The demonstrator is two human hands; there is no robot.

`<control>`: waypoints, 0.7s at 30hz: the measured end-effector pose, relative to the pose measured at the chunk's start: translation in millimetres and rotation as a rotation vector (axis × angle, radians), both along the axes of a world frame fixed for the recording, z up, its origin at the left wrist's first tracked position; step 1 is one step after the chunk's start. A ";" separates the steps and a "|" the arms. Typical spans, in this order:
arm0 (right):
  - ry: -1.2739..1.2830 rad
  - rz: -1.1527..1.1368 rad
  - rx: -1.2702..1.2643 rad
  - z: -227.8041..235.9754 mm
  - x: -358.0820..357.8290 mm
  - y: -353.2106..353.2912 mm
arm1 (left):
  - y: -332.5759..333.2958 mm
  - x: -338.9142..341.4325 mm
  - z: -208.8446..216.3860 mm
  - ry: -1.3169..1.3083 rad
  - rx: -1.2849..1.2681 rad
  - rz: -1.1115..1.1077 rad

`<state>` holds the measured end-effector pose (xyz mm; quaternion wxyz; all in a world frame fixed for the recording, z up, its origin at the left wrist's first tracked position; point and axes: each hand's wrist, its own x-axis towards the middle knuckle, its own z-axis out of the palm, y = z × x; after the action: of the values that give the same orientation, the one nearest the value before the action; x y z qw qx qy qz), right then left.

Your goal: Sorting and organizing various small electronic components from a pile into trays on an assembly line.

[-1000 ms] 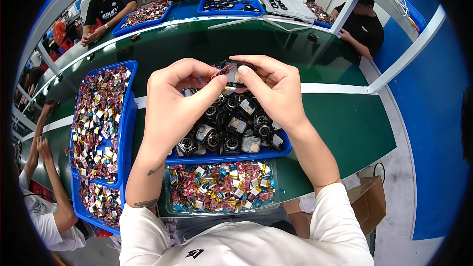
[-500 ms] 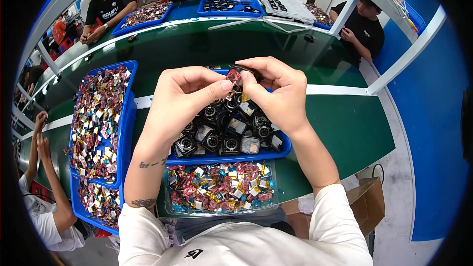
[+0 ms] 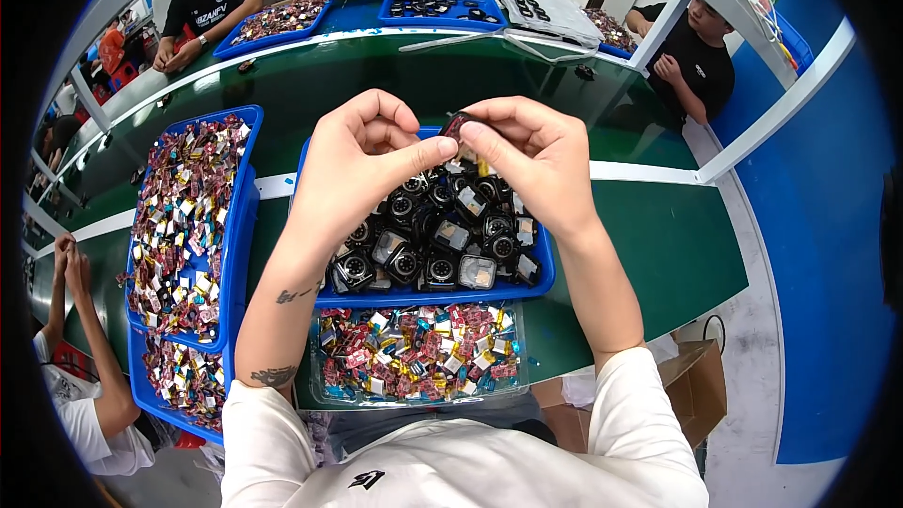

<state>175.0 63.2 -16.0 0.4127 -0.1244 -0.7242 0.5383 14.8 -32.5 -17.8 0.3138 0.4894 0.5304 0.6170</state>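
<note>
Above the blue bin (image 3: pixel 550 273), my right hand (image 3: pixel 536 160) is closed on a small black watch case (image 3: pixel 458 122) with a red circuit board showing at its edge. My left hand (image 3: pixel 362 155) is beside it; its thumb tip meets the near edge of the case, while the curled fingers stand apart from the thumb. In the bin lie many black watch cases (image 3: pixel 440 271), some with round sensor backs up, others with pale insides. Nearer me, a clear plastic tray (image 3: pixel 324 393) holds a heap of red circuit boards (image 3: pixel 433 348) with yellow, white and blue parts.
Stacked blue bins (image 3: pixel 246 216) full of similar boards stand at the left. Across the green table (image 3: pixel 649 226), blue trays (image 3: pixel 386 19) sit before co-workers. A white frame post (image 3: pixel 781 99) rises at right, near a cardboard box (image 3: pixel 696 395). Another person's arms (image 3: pixel 89 329) reach in at left.
My left fingers have moved off the watch case and apart from the thumb. The case has tilted in my right hand, so less of the red board shows.
</note>
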 end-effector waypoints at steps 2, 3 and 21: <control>-0.006 -0.100 0.003 -4.0 -4.7 22.5 | -3.3 -4.8 8.5 0.000 0.052 -0.015; -0.049 -0.157 0.016 -10.0 -6.8 42.3 | -5.4 -7.7 11.7 0.015 0.085 -0.014; -0.486 -0.393 0.463 -64.0 2.9 93.1 | -12.6 -25.1 21.0 0.073 0.132 0.004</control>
<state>177.8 156.3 -80.0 0.3416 -0.2882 -0.8654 0.2264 -10.3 -45.1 3.1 0.2598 0.5302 0.5007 0.6330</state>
